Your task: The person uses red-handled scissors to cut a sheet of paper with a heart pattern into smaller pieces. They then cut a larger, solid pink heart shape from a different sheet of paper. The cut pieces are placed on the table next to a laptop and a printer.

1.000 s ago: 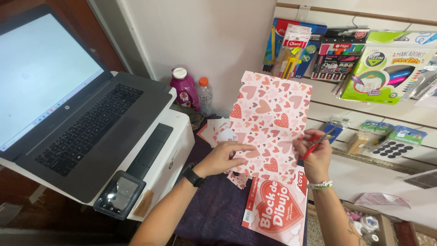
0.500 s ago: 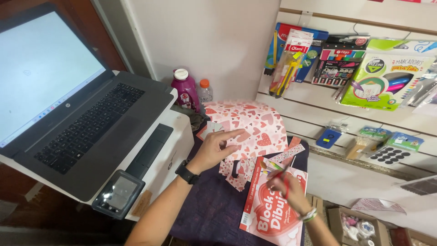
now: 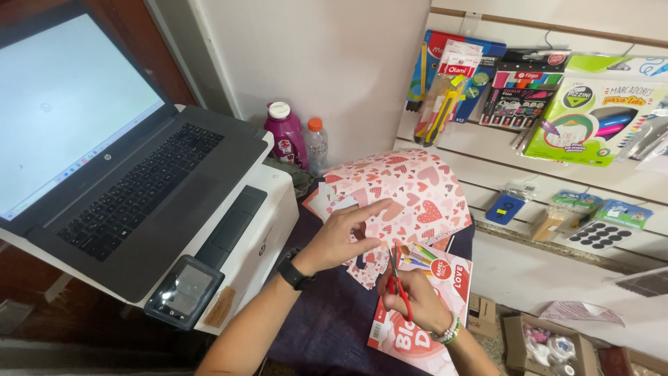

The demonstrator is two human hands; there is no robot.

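One laptop (image 3: 104, 174), one printer (image 3: 243, 237), two bottles, purple (image 3: 285, 136) and clear (image 3: 316, 143). One heart paper (image 3: 410, 191), one pad (image 3: 424, 313), one pair of scissors (image 3: 398, 282), two hands, left (image 3: 341, 237) and right (image 3: 410, 299).

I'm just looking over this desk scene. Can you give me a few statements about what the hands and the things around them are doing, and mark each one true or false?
1. The right hand holds red-handled scissors. True.
2. The left hand rests on the laptop keyboard. False: it lies on the heart-patterned paper, index finger pointing.
3. The laptop sits on top of a white printer. True.
4. The laptop's lid is closed. False: it is open, with a bright screen.
5. A drawing pad with a red and pink cover lies under the right hand. True.
6. The purple bottle lies tipped over. False: it stands upright by the wall.
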